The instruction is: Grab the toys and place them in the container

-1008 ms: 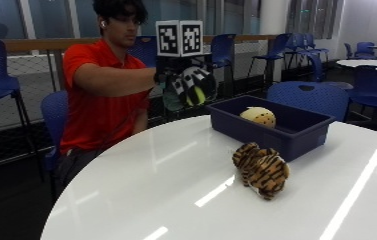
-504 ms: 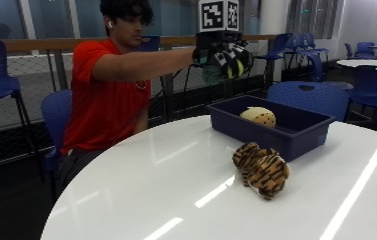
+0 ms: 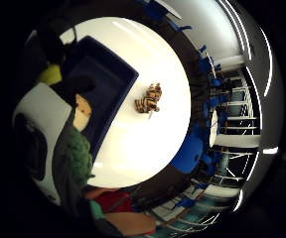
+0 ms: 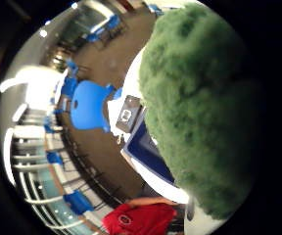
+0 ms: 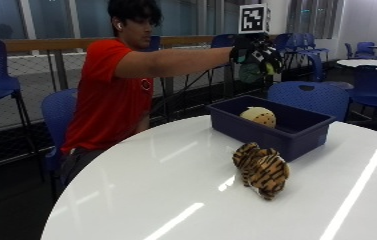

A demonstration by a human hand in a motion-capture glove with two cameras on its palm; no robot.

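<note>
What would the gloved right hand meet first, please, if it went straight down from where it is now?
Most likely the blue container: the right hand, gripping a green toy, hangs above its far side. Depth is unclear, so it may meet the rim or the cream toy inside.

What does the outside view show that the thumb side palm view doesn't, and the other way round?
Only the outside view shows the striped tiger toy on the white table, the tan spotted toy in the blue container, and the gloved right hand raised over that container. Only the thumb side palm view shows the green plush toy up close, filling much of the picture. Both show the container, the table and the person's red shirt.
</note>
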